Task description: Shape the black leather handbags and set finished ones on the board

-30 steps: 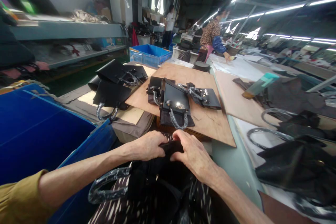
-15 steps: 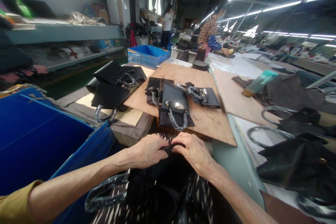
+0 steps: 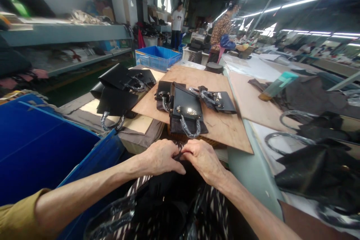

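A black handbag [image 3: 165,195] lies across my lap, its plastic-wrapped handle [image 3: 112,217] sticking out to the left. My left hand [image 3: 163,157] pinches the bag's far edge between thumb and fingers. Close beside it, my right hand [image 3: 201,159] grips the same black edge, fingers curled and thumb pressed in. Beyond my hands, a finished-looking black handbag [image 3: 187,101] with wrapped handle and shiny metal fittings rests on a brown board [image 3: 222,135]. Another black handbag [image 3: 219,101] lies to its right. The lower part of the bag on my lap is dark and hard to make out.
A large blue bin [image 3: 50,150] stands at my left; a smaller blue crate [image 3: 159,58] is farther off. More black bags [image 3: 118,101] lie at left, and others [image 3: 320,168] on the right-hand table. A teal-topped container [image 3: 278,86] lies there too. One co-worker [image 3: 221,33] stands beyond.
Both hands have shifted slightly at the bag's edge, the left thumb now stretched lower. The wrapped handle has moved down and left. The co-worker's arm has drawn in a little.
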Tool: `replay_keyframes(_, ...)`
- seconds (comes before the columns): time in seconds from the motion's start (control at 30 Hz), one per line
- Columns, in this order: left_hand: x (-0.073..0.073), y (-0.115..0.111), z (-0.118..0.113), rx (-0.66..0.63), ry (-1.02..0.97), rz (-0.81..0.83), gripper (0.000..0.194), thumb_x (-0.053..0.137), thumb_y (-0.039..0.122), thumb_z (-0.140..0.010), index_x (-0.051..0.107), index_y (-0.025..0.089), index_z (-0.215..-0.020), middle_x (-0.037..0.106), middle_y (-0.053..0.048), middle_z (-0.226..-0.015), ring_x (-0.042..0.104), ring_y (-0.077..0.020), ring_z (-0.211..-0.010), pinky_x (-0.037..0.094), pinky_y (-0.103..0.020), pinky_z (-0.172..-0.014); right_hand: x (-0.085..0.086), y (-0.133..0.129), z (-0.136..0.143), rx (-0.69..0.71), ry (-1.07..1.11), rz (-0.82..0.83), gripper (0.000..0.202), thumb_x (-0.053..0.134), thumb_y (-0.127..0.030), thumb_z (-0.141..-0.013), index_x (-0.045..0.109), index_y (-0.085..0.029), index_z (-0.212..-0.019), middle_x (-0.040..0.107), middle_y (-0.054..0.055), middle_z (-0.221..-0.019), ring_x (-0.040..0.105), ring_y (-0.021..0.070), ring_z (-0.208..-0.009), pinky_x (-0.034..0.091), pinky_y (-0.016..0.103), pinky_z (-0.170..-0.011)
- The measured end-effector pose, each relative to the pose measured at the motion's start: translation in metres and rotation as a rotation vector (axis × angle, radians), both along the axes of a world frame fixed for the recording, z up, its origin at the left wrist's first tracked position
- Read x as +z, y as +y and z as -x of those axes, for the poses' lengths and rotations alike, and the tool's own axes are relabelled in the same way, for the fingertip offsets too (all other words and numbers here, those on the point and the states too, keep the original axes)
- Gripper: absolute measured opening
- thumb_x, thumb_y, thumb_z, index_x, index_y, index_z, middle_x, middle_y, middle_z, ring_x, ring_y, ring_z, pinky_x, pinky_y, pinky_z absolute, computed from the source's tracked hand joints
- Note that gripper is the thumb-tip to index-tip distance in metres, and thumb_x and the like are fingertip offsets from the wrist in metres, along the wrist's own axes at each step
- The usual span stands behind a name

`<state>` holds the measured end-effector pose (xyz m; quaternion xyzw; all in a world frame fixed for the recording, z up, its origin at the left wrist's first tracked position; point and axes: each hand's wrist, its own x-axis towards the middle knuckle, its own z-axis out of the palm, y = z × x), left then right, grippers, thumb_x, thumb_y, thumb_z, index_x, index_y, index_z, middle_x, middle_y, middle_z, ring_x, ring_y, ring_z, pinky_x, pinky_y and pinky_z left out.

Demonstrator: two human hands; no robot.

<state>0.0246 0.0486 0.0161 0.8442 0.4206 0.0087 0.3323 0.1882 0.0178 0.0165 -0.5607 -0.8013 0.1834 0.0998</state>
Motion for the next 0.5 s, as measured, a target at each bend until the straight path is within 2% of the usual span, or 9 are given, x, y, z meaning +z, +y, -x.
replay_keyframes(0.17, 0.001, 0.004, -0.004, -0.014, -0.003, -0.025, 0.019, 0.056, 0.034, -0.069, 0.067, 0.020, -0.075, 0.056, 0.001, -0.060, 0.049, -0.0131, -0.055, 0.025, -0.021, -0.047, 0.006, -0.003, -0.006, -0.031, 0.058, 0.097, 0.016, 0.058, -0.017, -0.072, 0.062, -0.023, -0.086, 0.060, -0.002, -0.085, 0.053, 0.0147, -0.083, 0.034, 0.023, -0.071)
replay_keyframes(0.27, 0.004, 0.003, -0.002, -0.004, -0.029, 0.024, 0.015, 0.053, 0.028, -0.069, 0.065, 0.019, -0.070, 0.053, 0.002, -0.056, 0.047, -0.0123, -0.053, 0.027, -0.020, -0.047, 0.006, -0.003, -0.018, -0.103, 0.136, 0.204, 0.032, 0.064, -0.021, -0.065, 0.059, -0.026, -0.096, 0.061, -0.004, -0.091, 0.053, 0.0161, -0.085, 0.035, 0.024, -0.071)
replay_keyframes(0.37, 0.007, 0.001, -0.001, -0.001, -0.083, 0.049, 0.012, 0.053, 0.024, -0.067, 0.064, 0.018, -0.068, 0.052, 0.003, -0.056, 0.047, -0.0114, -0.054, 0.026, -0.019, -0.047, 0.002, -0.002, -0.028, -0.130, 0.210, 0.269, 0.024, 0.060, -0.025, -0.069, 0.062, -0.027, -0.092, 0.063, -0.005, -0.088, 0.054, 0.0173, -0.087, 0.035, 0.025, -0.072)
replay_keyframes(0.5, 0.008, 0.001, -0.002, -0.001, -0.104, 0.073, 0.015, 0.056, 0.031, -0.068, 0.064, 0.018, -0.068, 0.049, 0.003, -0.056, 0.044, -0.0110, -0.055, 0.026, -0.018, -0.047, -0.004, -0.001, -0.030, -0.125, 0.282, 0.314, 0.016, 0.055, -0.029, -0.074, 0.067, -0.023, -0.081, 0.064, -0.005, -0.075, 0.056, 0.0155, -0.075, 0.035, 0.024, -0.067)
